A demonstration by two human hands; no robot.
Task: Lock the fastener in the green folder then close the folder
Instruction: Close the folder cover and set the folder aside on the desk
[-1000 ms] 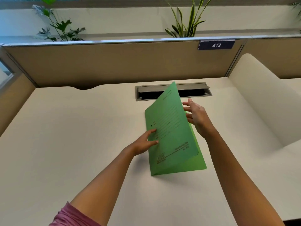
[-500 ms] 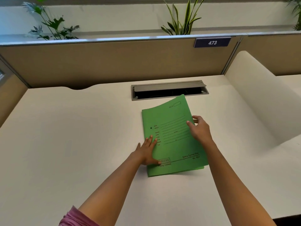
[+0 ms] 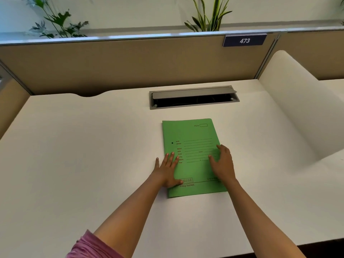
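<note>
The green folder (image 3: 193, 138) lies closed and flat on the white desk (image 3: 93, 155), its printed front cover facing up. My left hand (image 3: 168, 169) rests palm down on the cover's lower left part by the spine, fingers spread. My right hand (image 3: 222, 163) lies flat on the cover's right side, fingers apart. Neither hand grips anything. The fastener inside is hidden by the cover.
A grey cable tray with a raised lid (image 3: 193, 97) is set into the desk just beyond the folder. A tan partition (image 3: 130, 66) with a "473" plate (image 3: 244, 40) stands behind. A white curved divider (image 3: 297, 101) rises at the right.
The front cover swung down from upright to flat and the folder closed. Both hands came down onto the cover, and the right hand slid toward the lower right.
</note>
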